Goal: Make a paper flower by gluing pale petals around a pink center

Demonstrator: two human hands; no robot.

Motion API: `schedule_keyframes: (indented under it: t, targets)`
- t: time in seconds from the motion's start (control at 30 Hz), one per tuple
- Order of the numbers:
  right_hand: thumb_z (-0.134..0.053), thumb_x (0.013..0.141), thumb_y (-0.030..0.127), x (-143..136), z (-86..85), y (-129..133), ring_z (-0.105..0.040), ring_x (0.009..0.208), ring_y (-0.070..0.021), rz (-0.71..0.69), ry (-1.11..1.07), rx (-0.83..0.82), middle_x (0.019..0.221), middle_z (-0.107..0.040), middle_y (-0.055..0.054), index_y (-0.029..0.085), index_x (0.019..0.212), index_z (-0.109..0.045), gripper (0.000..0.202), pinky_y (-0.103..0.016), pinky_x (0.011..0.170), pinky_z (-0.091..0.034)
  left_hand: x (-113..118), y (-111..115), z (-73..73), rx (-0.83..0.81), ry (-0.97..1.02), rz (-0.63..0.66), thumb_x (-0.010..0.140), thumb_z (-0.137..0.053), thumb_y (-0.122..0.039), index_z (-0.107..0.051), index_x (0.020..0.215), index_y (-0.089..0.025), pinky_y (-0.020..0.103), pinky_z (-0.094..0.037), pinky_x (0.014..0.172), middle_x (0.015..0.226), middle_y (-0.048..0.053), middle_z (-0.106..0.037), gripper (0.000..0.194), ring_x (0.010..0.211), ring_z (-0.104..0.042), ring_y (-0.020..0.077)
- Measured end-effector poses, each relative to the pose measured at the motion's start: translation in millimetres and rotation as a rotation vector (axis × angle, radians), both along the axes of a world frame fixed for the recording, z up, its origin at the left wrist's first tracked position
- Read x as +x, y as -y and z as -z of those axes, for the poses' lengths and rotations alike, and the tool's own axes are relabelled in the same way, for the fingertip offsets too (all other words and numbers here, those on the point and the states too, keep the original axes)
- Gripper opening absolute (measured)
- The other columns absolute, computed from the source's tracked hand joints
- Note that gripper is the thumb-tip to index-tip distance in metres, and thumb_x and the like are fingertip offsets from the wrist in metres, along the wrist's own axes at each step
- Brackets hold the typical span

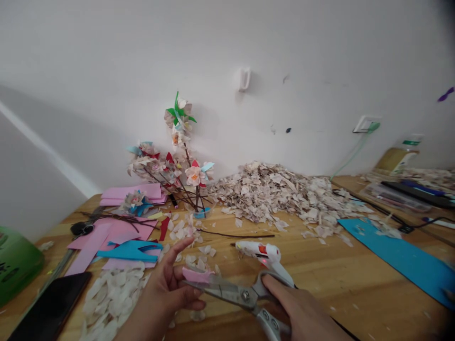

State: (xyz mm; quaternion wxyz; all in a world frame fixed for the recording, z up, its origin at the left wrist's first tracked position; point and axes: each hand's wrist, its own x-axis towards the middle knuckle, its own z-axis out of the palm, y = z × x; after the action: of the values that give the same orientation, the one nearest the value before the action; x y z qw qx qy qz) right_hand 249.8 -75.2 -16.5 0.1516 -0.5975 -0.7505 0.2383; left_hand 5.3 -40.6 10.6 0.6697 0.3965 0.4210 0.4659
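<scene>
My left hand (174, 279) pinches a small strip of pink paper (196, 275) between thumb and fingers, with the index finger raised. In my right hand (298, 303) is a pair of metal scissors (245, 294). Their blades are parted around the pink strip, close to my left fingertips. Just beyond the scissors lies a white glue gun (261, 251) with a small red light on. Loose pale petals (194, 259) are scattered beside my left hand, and a bigger heap of whitish petals (110, 298) sits to its left.
Handmade flowers on twigs (185, 175) stand in a clear cup near the wall. A large pile of dry petals (277, 189) is at the back. Pink sheets (121, 232), a phone (53, 308) and a green container (17, 265) are left; a blue sheet (394, 258) is right.
</scene>
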Motion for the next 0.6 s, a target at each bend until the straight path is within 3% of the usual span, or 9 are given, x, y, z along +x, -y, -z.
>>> schedule_keyframes:
  t: [0.27, 0.6]
  targets:
    - [-0.068, 0.064, 0.033, 0.1, -1.2, 0.2, -0.056, 0.065, -0.0175, -0.007, 0.006, -0.014, 0.075, -0.064, 0.001, 0.025, 0.082, -0.053, 0.025, -0.023, 0.056, -0.034, 2.0, 1.5, -5.0, -0.014, -0.002, -0.011, 0.054, -0.075, -0.002, -0.030, 0.132, -0.017, 0.020, -0.053, 0.045, 0.054, -0.005, -0.068, 0.091, 0.045, -0.058, 0.0095]
    - [-0.063, 0.060, 0.018, 1.3, -0.4, -5.1, -0.050, 0.056, -0.0131, -0.037, -0.009, -0.007, 0.066, -0.060, 0.004, 0.024, 0.073, -0.044, 0.024, -0.022, 0.049, -0.026, 2.6, 3.2, -4.1, -0.003, -0.023, -0.015, 0.055, -0.079, -0.008, -0.030, 0.130, -0.016, 0.019, -0.052, 0.043, 0.055, -0.005, -0.067, 0.089, 0.047, -0.056, 0.0088]
